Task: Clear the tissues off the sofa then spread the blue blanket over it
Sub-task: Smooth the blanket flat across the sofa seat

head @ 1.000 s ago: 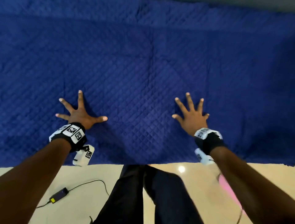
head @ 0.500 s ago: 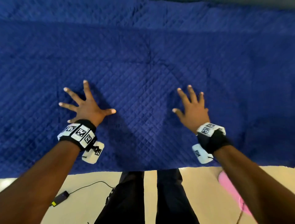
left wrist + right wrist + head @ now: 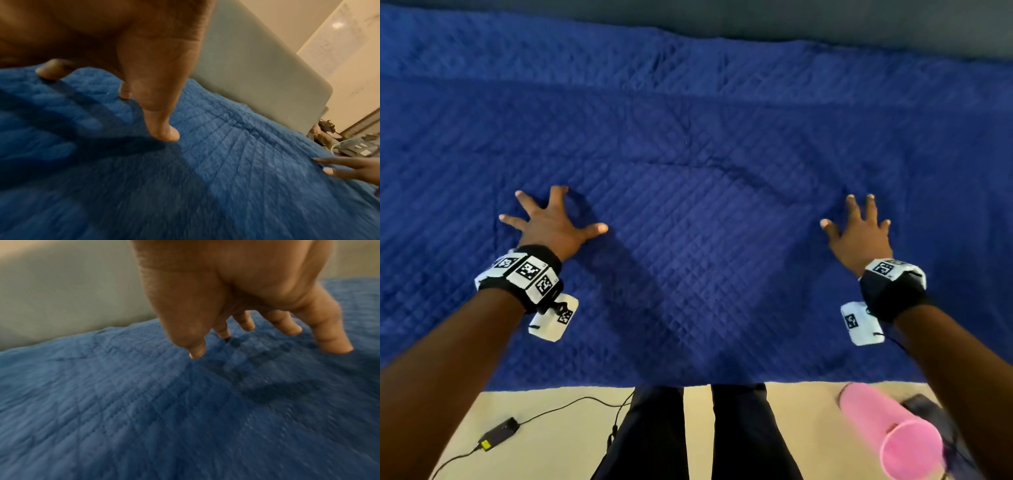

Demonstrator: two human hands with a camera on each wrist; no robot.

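The quilted blue blanket [image 3: 695, 192] lies spread flat over the sofa seat and fills most of the head view. My left hand [image 3: 551, 219] presses on it at the left with fingers splayed, and its fingertips [image 3: 164, 133] touch the fabric. My right hand [image 3: 859, 229] presses on the blanket at the right, fingers straight, with the fingertips [image 3: 197, 352] on the cloth. A few shallow creases run between the hands. The grey sofa back [image 3: 246, 68] rises behind the blanket. No tissues are in view.
A pink cylinder [image 3: 887, 431] lies on the cream floor at the lower right. A black power adapter with its cable [image 3: 498, 433] lies on the floor at the lower left. My dark trouser legs [image 3: 698, 431] stand against the sofa's front edge.
Both hands have slid outward over the blanket, the left to the left and the right well to the right. The camera has drawn back, and the grey sofa back now shows.
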